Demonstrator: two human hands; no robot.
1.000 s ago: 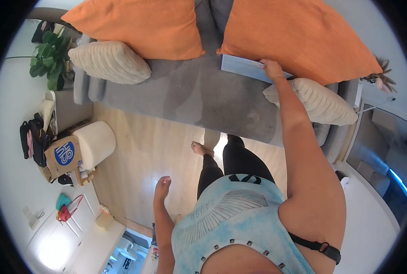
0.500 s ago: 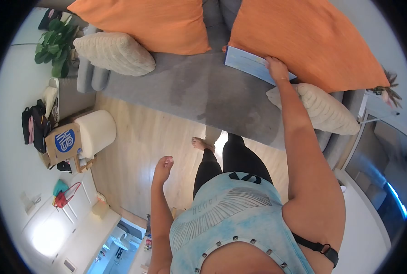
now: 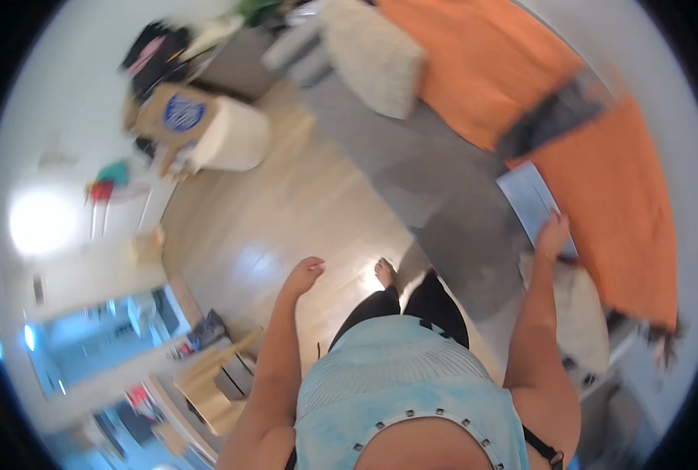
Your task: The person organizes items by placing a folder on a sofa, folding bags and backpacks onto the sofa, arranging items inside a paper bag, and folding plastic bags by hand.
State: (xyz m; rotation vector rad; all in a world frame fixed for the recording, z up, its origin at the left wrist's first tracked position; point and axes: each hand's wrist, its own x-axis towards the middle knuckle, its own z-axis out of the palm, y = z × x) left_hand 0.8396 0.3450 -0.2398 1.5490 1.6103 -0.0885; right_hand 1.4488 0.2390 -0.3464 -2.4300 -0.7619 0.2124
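Note:
My right hand (image 3: 551,235) is closed on the near edge of a flat, light-blue rectangular thing (image 3: 527,196), which could be a book or a thin box. Faint marks on its face are too blurred to read. It is over the grey sofa seat (image 3: 458,211), beside an orange cushion (image 3: 607,211); whether it still touches either, I cannot tell. Just below that hand is a cream ribbed cushion (image 3: 576,305). Over the wooden floor hangs my left hand (image 3: 305,276), its fingers curled together with nothing visible in them.
A second orange cushion (image 3: 474,63) and a cream cushion (image 3: 372,59) lie farther along the sofa. Across the floor stand a white rounded stool (image 3: 235,133) and a cardboard box (image 3: 173,117) with a blue logo. A wooden chair (image 3: 216,388) is at lower left.
My view has turned to the right, so the sofa now runs diagonally. The right hand keeps hold of the light-blue thing, and more of its face shows. The left hand stays curled.

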